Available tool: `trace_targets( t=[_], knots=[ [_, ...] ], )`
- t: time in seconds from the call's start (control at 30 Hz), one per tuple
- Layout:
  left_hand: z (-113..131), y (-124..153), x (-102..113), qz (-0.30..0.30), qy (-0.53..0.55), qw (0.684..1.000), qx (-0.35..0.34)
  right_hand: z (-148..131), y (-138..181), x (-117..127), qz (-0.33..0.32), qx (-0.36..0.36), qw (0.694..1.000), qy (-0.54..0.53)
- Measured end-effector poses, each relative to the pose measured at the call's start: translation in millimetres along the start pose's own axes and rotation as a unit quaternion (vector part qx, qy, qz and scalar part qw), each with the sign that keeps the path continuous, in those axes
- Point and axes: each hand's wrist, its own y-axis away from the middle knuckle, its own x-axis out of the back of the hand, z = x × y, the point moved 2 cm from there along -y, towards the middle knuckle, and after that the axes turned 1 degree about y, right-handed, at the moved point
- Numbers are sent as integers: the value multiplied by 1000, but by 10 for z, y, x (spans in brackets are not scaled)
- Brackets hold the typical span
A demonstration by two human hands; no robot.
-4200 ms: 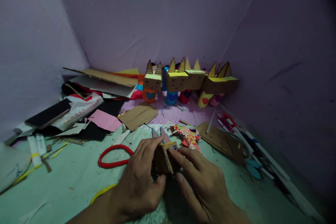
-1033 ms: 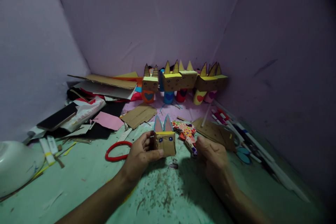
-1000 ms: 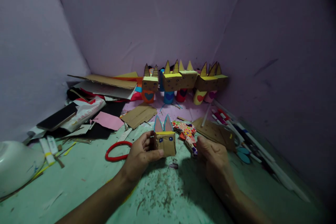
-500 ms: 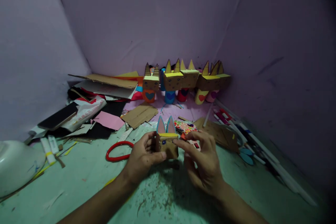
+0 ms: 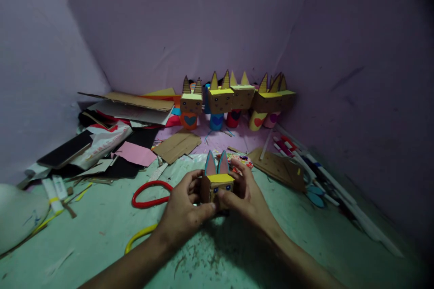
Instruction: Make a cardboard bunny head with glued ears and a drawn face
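Note:
A small cardboard box head (image 5: 222,186) with a yellow top, two pink blue-edged ears and two dark blue eyes is held between my hands above the table. My left hand (image 5: 190,205) grips it from the left, thumb along the lower front and fingers at the side. My right hand (image 5: 246,192) is closed round the right side, its thumb pressed against the front below the eyes. The fingers behind the box are partly hidden. A red loop handle (image 5: 149,184) lies left of my left hand, and a yellow loop handle (image 5: 135,237) shows beside my left forearm.
Several finished cardboard-headed figures (image 5: 217,119) stand along the back wall. Cardboard and paper sheets (image 5: 135,101) are piled at the back left. Pens and white sticks (image 5: 325,189) lie along the right wall. A white rounded object (image 5: 20,216) sits at the left edge.
My right hand has moved from fingertip contact at the front to wrapping round the box's right side. Two eyes now show instead of one. The view has shifted slightly.

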Motion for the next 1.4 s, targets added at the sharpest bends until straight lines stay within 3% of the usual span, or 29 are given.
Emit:
trace_targets(
  t=[0.1,0.33,0.87,1.4],
  knots=[
    [-6,28,-15,1,-24,1000,1,-57,8,-13,11,-26,1000,-3],
    [8,40,-22,17,-33,999,-6,-13,14,11,16,3,999,32],
    [-4,45,-31,8,-48,999,-21,-65,24,-10,15,-24,998,54],
    [-10,2,15,-18,12,1000,-1,69,-24,98,-26,27,998,-54]
  ],
)
